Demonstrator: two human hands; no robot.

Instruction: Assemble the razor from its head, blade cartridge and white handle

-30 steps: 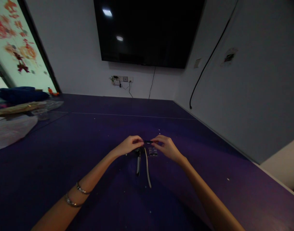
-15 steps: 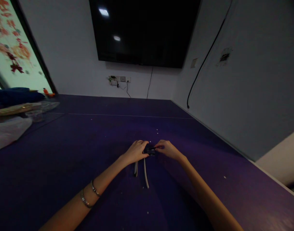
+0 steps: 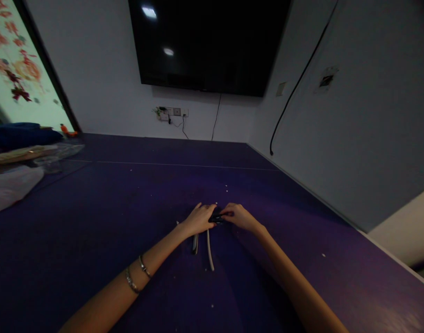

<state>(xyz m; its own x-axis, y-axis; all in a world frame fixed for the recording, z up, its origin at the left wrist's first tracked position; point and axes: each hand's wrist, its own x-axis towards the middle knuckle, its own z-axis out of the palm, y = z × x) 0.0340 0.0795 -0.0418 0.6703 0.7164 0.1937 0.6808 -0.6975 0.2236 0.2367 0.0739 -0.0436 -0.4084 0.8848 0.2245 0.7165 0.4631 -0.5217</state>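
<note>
Between my two hands is a small dark, shiny object (image 3: 216, 218), too small and dark for me to tell its kind. My left hand (image 3: 199, 219) is closed on its left side, thumb in front and fingers behind. From the right, the fingertips of my right hand (image 3: 238, 215) pinch at its right end; whether they hold a separate piece I cannot make out. A pale, slightly curved strip (image 3: 210, 252) lies on the purple surface just below the object. Beside it, under my left wrist, a shorter light-and-dark strip (image 3: 195, 245) is partly hidden.
Small white scraps (image 3: 226, 188) dot the purple surface (image 3: 156, 185). Plastic bags (image 3: 15, 187) and dark blue cloth (image 3: 24, 134) lie at the far left. A black cable (image 3: 295, 88) hangs along the right wall. Beyond, a television (image 3: 208, 46) hangs above wall sockets (image 3: 172, 112).
My right fingertips have shifted slightly left and down, closer to my left hand. The dark object now looks flatter, with less of its front face showing.
</note>
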